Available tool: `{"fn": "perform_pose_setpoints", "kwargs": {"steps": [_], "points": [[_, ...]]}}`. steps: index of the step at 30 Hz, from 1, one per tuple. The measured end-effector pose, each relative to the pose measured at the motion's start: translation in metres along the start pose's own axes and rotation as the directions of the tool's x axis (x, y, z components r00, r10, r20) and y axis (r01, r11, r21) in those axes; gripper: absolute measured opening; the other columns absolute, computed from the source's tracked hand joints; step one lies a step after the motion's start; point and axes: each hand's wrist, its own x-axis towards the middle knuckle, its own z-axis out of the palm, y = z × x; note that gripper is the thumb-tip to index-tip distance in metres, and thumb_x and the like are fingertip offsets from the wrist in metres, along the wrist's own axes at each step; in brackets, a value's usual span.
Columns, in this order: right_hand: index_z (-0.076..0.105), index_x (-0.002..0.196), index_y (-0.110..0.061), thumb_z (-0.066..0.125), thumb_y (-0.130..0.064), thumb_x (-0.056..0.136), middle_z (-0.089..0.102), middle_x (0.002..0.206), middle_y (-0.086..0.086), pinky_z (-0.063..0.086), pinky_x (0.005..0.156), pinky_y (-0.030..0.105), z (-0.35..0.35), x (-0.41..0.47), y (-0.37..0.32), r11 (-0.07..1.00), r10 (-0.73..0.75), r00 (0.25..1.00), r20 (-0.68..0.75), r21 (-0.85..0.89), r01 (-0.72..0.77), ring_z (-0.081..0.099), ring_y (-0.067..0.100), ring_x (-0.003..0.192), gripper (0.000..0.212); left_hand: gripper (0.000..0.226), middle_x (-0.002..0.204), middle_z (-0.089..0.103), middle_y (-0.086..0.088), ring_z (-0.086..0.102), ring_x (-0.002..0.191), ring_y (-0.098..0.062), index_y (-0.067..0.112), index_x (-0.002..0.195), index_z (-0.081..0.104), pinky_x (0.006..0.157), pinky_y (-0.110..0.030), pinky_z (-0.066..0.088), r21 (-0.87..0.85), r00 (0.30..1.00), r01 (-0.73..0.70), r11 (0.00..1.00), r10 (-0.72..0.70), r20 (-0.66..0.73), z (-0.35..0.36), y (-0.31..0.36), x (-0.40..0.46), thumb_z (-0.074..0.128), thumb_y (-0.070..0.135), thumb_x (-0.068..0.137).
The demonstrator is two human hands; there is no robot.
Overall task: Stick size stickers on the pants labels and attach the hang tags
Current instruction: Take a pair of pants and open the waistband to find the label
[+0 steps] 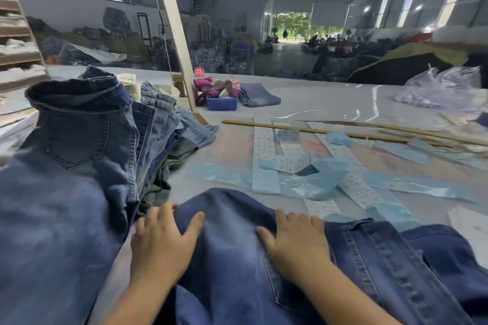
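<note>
Head view looks down on a pair of dark blue jeans (232,253) spread across the near edge of the table (317,103), with both hands pressed flat on the denim. The left hand (161,243) lies on the left part of the jeans, its fingers (155,216) straight and spread, the thumb angled out to the right; the fingertips reach the far fold of the cloth. The right hand (295,240) lies on the right part, fingers together and straight, thumb pointing left toward the other hand. Neither hand grips anything; the denim sits under the palms and bunches up slightly between the two thumbs. A seam and part of a back pocket show just right of the right wrist.

Just beyond the jeans, strips of white size stickers (266,140) on pale blue backing lie scattered over the table, with loose blue backing paper (314,179) crumpled among them. These lie well apart from the fingers, on the far side of the fold. No sticker touches either hand.

To the left stands a tall pile of jeans (87,124), the top pair draped toward the camera. Long wooden sticks (343,133) lie across the table behind the stickers. Farther back sit a small blue box (221,103), one folded pair of light jeans (260,97), and a clear plastic bag (446,87) at the right edge
</note>
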Motion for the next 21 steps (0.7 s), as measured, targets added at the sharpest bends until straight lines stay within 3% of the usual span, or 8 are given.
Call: {"fn": "perform_pose_setpoints", "kwargs": {"steps": [2, 4, 6, 8, 11, 13, 17, 21], "points": [[0.044, 0.126, -0.022, 0.021, -0.066, 0.094, 0.053, 0.127, 0.007, 0.027, 0.097, 0.048, 0.012, 0.005, -0.001, 1.0, 0.022, 1.0, -0.015, 0.014, -0.022, 0.044, 0.029, 0.116, 0.059, 0.091, 0.141, 0.048, -0.011, 0.042, 0.128, -0.035, 0.021, 0.141, 0.046, 0.106, -0.049, 0.032, -0.026, 0.981, -0.193, 0.981, 0.193, 0.014, 0.008, 0.013, -0.017, 0.025, 0.083, 0.078], [0.044, 0.125, -0.021, 0.025, -0.065, 0.094, 0.051, 0.126, 0.008, 0.028, 0.095, 0.048, 0.014, 0.01, 0.0, 0.999, 0.036, 0.998, -0.051, 0.038, -0.034, 0.043, 0.03, 0.116, 0.057, 0.104, 0.161, 0.018, 0.003, 0.015, 0.146, -0.023, 0.038, 0.155, 0.009, 0.117, -0.046, 0.011, 0.0, 0.916, -0.31, 0.951, 0.299, 0.269, 0.022, 0.023, -0.032, 0.002, 0.091, 0.066], [0.041, 0.129, -0.021, 0.029, -0.063, 0.095, 0.048, 0.13, 0.008, 0.027, 0.099, 0.048, 0.01, 0.012, 0.004, 0.996, 0.061, 0.996, -0.059, 0.066, -0.057, 0.04, 0.031, 0.119, 0.056, 0.1, 0.163, -0.017, 0.009, -0.011, 0.15, -0.02, 0.041, 0.142, -0.031, 0.118, -0.047, -0.007, 0.146, 0.832, -0.409, 0.901, 0.302, 0.465, 0.039, 0.02, -0.046, -0.01, 0.087, 0.056], [0.035, 0.138, -0.019, 0.033, -0.062, 0.095, 0.042, 0.139, 0.01, 0.019, 0.111, 0.052, 0.003, 0.008, 0.012, 0.992, 0.09, 0.995, -0.042, 0.089, -0.085, 0.034, 0.032, 0.128, 0.061, 0.097, 0.158, -0.03, 0.008, -0.019, 0.149, -0.021, 0.033, 0.132, -0.041, 0.117, -0.048, -0.011, 0.222, 0.789, -0.422, 0.879, 0.235, 0.567, 0.048, 0.012, -0.05, -0.016, 0.083, 0.054], [0.031, 0.144, -0.019, 0.035, -0.063, 0.093, 0.035, 0.145, 0.011, 0.003, 0.117, 0.057, -0.013, -0.012, 0.039, 0.984, 0.161, 0.987, -0.018, 0.075, -0.159, 0.027, 0.035, 0.136, 0.067, 0.092, 0.16, -0.028, 0.007, -0.016, 0.15, -0.023, 0.033, 0.145, -0.032, 0.119, -0.051, -0.006, 0.272, 0.774, -0.414, 0.868, 0.179, 0.608, 0.041, 0.015, -0.042, 0.004, 0.085, 0.078], [0.039, 0.136, -0.023, 0.038, -0.061, 0.089, 0.042, 0.139, 0.006, 0.01, 0.116, 0.055, -0.024, -0.037, 0.064, 0.975, 0.208, 0.977, -0.048, 0.091, -0.203, 0.034, 0.031, 0.132, 0.061, 0.084, 0.162, -0.022, 0.006, -0.013, 0.15, -0.024, 0.037, 0.153, -0.015, 0.12, -0.052, -0.001, 0.259, 0.793, -0.38, 0.888, 0.168, 0.585, 0.035, 0.029, -0.041, 0.022, 0.076, 0.089], [0.04, 0.134, -0.028, 0.045, -0.06, 0.085, 0.046, 0.132, 0.0, 0.029, 0.108, 0.043, -0.038, -0.101, 0.111, 0.899, 0.426, 0.898, -0.105, 0.154, -0.409, 0.04, 0.025, 0.125, 0.059, 0.089, 0.153, -0.024, 0.023, -0.015, 0.149, -0.012, 0.053, 0.15, -0.003, 0.117, -0.049, -0.009, -0.032, 0.682, -0.5, 0.865, 0.416, 0.601, 0.038, 0.083, -0.087, 0.013, 0.086, 0.068], [0.036, 0.143, -0.025, 0.057, -0.052, 0.089, 0.047, 0.139, -0.004, 0.039, 0.102, 0.033, -0.039, -0.151, 0.141, 0.766, 0.509, 0.86, -0.025, 0.468, -0.44, 0.042, 0.019, 0.128, 0.064, 0.078, 0.153, 0.039, -0.003, 0.046, 0.136, -0.033, 0.043, 0.137, 0.054, 0.112, -0.053, -0.013, 0.017, 0.582, -0.677, 0.735, 0.522, 0.623, 0.045, 0.111, -0.141, 0.024, 0.077, 0.074]]}}
